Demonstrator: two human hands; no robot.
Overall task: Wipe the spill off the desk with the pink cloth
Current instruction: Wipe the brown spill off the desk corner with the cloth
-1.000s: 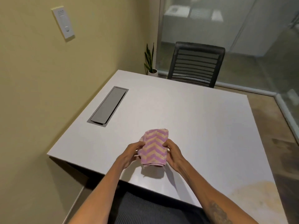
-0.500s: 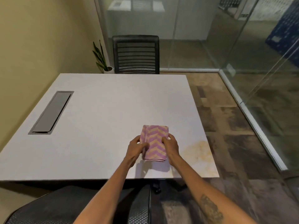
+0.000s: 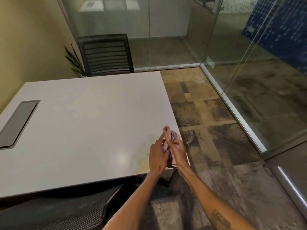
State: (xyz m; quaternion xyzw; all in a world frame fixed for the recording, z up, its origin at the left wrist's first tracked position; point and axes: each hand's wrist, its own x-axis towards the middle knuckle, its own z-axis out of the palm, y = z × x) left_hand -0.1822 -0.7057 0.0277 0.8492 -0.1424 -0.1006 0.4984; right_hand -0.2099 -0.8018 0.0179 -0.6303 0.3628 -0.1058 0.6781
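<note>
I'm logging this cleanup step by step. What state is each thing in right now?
pink cloth: bunched up, gripped between both hands at the desk's near right corner.
left hand: closed on the cloth.
right hand: closed on the cloth.
spill: yellowish stain, still on the desk.
desk: otherwise bare.
cable hatch: lid shut.
</note>
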